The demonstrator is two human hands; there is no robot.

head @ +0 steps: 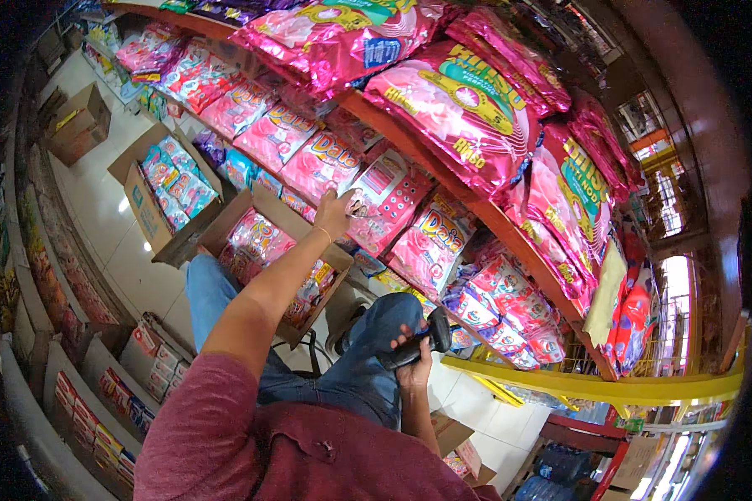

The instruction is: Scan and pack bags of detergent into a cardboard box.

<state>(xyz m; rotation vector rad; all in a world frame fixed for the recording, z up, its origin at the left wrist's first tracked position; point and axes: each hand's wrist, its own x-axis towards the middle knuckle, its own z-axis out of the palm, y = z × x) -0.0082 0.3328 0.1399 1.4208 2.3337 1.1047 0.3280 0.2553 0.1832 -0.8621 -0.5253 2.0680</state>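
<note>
My left hand (332, 216) reaches to the shelf with its fingers closed at the left edge of a pink detergent pack (388, 197). That pack shows a printed panel with rows of small round pictures, unlike the Daia packs (323, 160) beside it, which face front. Another Daia pack (429, 244) lies to its right. In my right hand (415, 363), above my knee, is a black handheld barcode scanner (438, 332). Before my legs stands an open carton (269, 200) of pink packs (257, 235).
Large pink Rinso bags (454, 106) fill the upper shelf behind a red-brown edge (426, 156). An open carton (144, 216) of turquoise packs and a brown box (81, 122) stand on the tiled floor. A yellow rail (601, 388) runs at right; stocked shelves (69, 376) line the left.
</note>
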